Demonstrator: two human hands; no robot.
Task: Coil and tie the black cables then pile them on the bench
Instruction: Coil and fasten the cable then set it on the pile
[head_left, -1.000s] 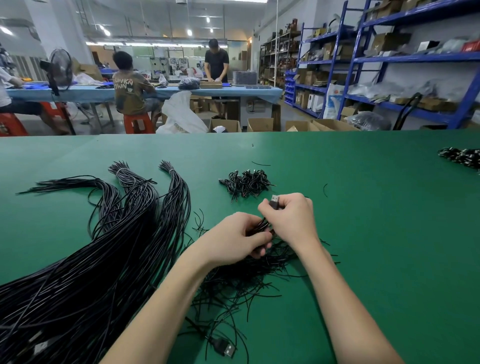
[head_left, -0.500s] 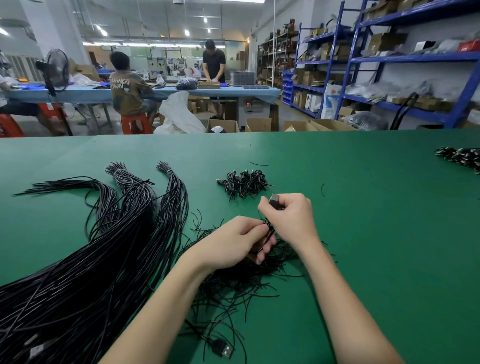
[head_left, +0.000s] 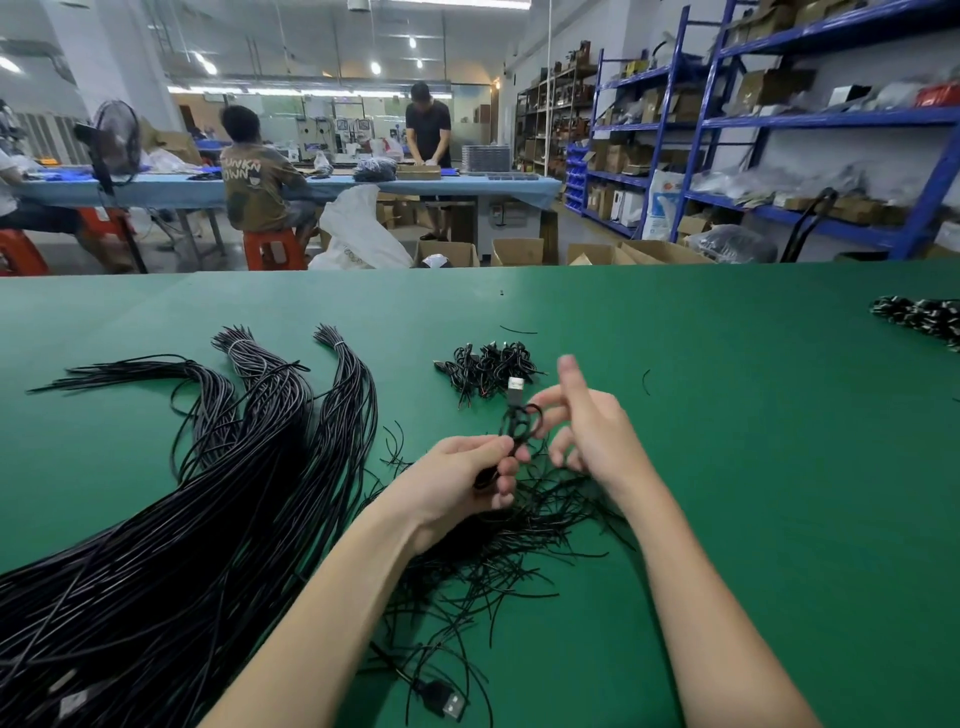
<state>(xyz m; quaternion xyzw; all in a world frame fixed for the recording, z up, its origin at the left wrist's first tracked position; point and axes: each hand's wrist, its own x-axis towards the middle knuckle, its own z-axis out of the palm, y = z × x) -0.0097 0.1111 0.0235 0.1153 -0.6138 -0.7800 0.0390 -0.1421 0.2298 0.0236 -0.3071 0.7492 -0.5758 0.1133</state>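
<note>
My left hand (head_left: 462, 473) grips a small coiled black cable (head_left: 519, 423) above the green bench (head_left: 727, 467); its silver USB plug (head_left: 516, 388) sticks up from the coil. Just right of the coil, my right hand (head_left: 587, 426) has its fingers spread and blurred, holding nothing that I can see. A small pile of tied black coils (head_left: 488, 366) lies just beyond my hands. Long bundles of straight black cables (head_left: 208, 493) fan across the left of the bench. Thin black ties (head_left: 509, 561) lie in a loose heap under my wrists.
A loose USB plug (head_left: 441, 699) lies near the bench's front edge. Another heap of coils (head_left: 919, 317) sits at the far right edge. Beyond the bench are cardboard boxes (head_left: 519, 252), blue shelving (head_left: 779, 130), a fan (head_left: 117, 140) and people at a blue table (head_left: 311, 184).
My right hand has let go of the cable's plug end and opened, lifting slightly right. The left hand now holds the coil alone, raised a little.
</note>
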